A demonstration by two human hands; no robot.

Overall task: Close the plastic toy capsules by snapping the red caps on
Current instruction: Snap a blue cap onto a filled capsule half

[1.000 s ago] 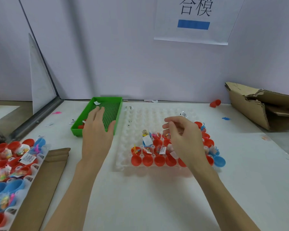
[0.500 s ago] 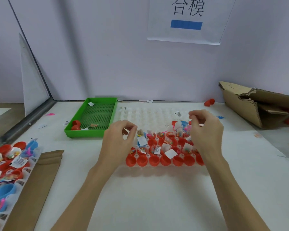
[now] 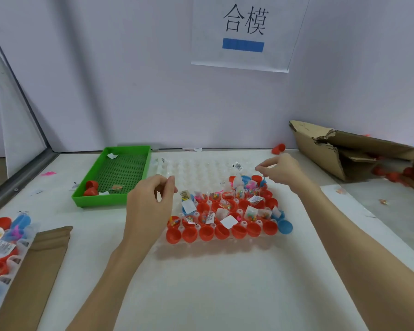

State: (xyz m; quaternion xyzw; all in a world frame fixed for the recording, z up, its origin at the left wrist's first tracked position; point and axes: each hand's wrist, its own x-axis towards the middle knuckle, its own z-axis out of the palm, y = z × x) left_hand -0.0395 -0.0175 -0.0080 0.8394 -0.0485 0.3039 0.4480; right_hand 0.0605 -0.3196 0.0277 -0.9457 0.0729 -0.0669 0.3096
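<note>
A clear dimpled tray (image 3: 196, 168) lies mid-table. Its near rows hold several open red capsule halves (image 3: 206, 232) with small toys and paper slips in them, and a blue half (image 3: 285, 226) sits at the right corner. My left hand (image 3: 151, 201) hovers over the tray's left edge, fingers loosely curled, thumb and forefinger slightly apart, with nothing seen in it. At the tray's far right edge my right hand (image 3: 280, 170) has thumb and forefinger pinched together; whether anything is between them does not show.
A green tray (image 3: 110, 201) at the back left holds two red caps (image 3: 91, 187). A torn cardboard box (image 3: 344, 149) with loose red caps (image 3: 392, 175) lies at the right. Another filled capsule tray (image 3: 3, 237) and brown cardboard (image 3: 41, 259) sit at the left edge.
My left hand came from the green tray to the clear tray's left edge. My right hand rose from the capsules to the tray's far right edge.
</note>
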